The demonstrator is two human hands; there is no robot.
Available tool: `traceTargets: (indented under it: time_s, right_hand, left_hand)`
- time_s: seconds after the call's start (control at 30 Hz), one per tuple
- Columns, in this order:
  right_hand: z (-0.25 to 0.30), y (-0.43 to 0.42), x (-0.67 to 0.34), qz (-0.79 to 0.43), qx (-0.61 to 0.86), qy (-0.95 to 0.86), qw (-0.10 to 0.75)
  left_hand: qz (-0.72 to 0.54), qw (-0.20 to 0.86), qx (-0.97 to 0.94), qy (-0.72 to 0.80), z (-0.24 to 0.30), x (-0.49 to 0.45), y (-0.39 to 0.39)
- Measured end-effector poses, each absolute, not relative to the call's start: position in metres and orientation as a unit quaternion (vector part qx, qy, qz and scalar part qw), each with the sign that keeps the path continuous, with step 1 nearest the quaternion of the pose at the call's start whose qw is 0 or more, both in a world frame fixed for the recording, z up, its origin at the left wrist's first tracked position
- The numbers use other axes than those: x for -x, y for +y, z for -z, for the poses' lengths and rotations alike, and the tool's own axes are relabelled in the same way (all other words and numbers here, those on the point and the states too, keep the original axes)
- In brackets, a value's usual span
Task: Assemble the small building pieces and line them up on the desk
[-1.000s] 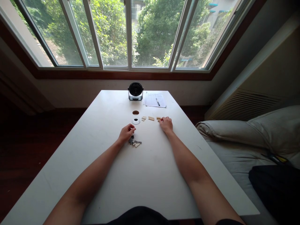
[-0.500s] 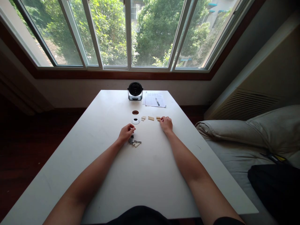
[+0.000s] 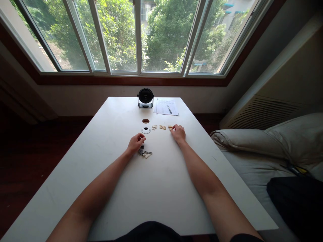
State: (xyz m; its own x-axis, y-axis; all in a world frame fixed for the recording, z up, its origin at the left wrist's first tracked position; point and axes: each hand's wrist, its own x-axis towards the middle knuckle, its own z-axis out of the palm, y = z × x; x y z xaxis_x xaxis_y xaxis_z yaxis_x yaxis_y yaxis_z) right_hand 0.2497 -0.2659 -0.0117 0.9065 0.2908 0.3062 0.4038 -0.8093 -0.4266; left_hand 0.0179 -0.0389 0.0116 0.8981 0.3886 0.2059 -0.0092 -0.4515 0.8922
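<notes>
My left hand (image 3: 135, 142) rests on the white table (image 3: 156, 188) with its fingers curled in a pinch, just above a small cluster of grey and tan bricks (image 3: 145, 153). What the pinch holds is too small to make out. My right hand (image 3: 178, 133) lies further right, fingers closed on a small tan brick (image 3: 171, 127) at its fingertips. A row of tan brick pieces (image 3: 163, 127) lies between the hands, with a smaller pale piece (image 3: 154, 127) to its left.
A round cable hole (image 3: 145, 121) and its loose cover ring (image 3: 145, 130) sit mid-table. A black desk fan (image 3: 145, 97) and a sheet of paper with a pen (image 3: 166, 107) stand at the far edge. A bed with pillows (image 3: 272, 141) is to the right.
My right hand has shifted very slightly left toward the tan brick. The left hand has stayed in place.
</notes>
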Motion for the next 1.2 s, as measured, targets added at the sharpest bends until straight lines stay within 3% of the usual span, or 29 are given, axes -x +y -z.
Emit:
traceTargets:
  time_s: [0.5,0.87,1.2]
  right_hand:
    - [0.018,-0.264,-0.249,0.162,0.936,-0.216,0.227]
    - [0.015,-0.265,-0.247,0.165,0.931,-0.202,0.257]
    - [0.007,-0.252,-0.229,0.110,0.908,-0.325,0.240]
  left_hand:
    - [-0.195,0.514,-0.828,0.115,-0.007,-0.019,-0.037]
    - [-0.196,0.525,-0.819,0.122,-0.009,-0.018,-0.038]
    - [-0.201,0.532,-0.814,0.120,-0.009,-0.019,-0.039]
